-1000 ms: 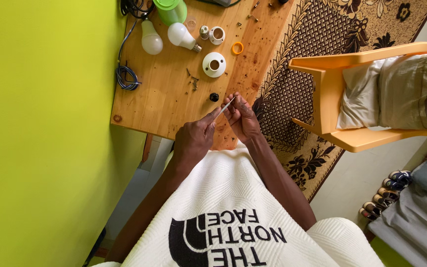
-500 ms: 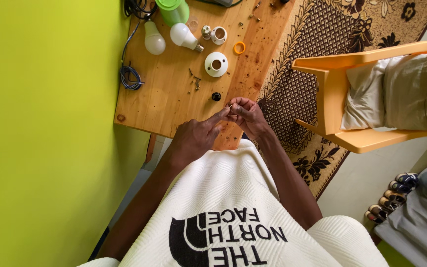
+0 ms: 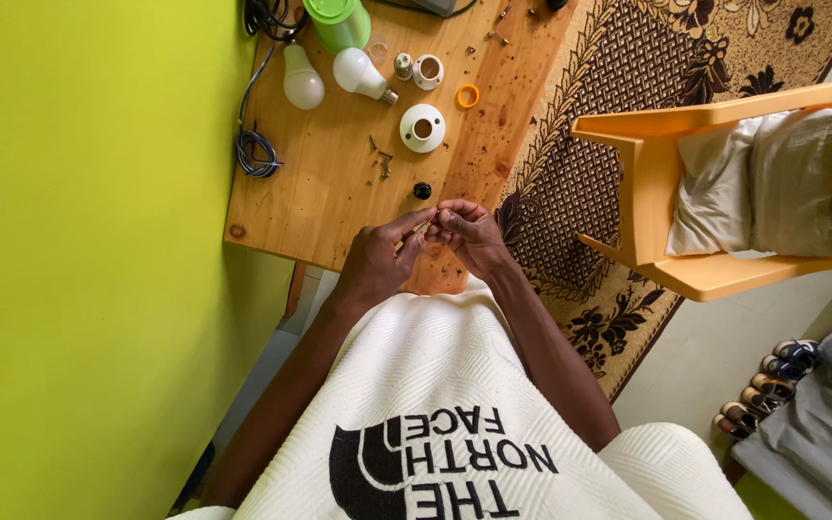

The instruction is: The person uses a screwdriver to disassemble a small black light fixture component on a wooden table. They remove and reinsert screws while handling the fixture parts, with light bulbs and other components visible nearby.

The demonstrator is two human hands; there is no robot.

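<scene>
My left hand (image 3: 376, 262) and my right hand (image 3: 472, 233) meet over the near edge of a wooden table (image 3: 339, 193). Between them is a thin pale stick-like tool (image 3: 422, 226). The left thumb and forefinger pinch its shaft. The right fingers curl around its far tip, and anything else in that hand is hidden. A small black part (image 3: 422, 191) lies on the table just beyond the fingertips. Farther back sit a white round lamp holder (image 3: 423, 127) and a few loose screws (image 3: 380, 159).
At the table's back are two white bulbs (image 3: 302, 82), a green container (image 3: 339, 21), a small white socket (image 3: 428, 70), an orange ring (image 3: 468, 95) and a coiled cable (image 3: 257, 154). An orange chair (image 3: 647, 193) with a cushion stands on the patterned carpet (image 3: 618, 77) at right. A green wall is at left.
The pale tool showed more length a second ago; my hands have drawn closer together around it. The view has shifted slightly.
</scene>
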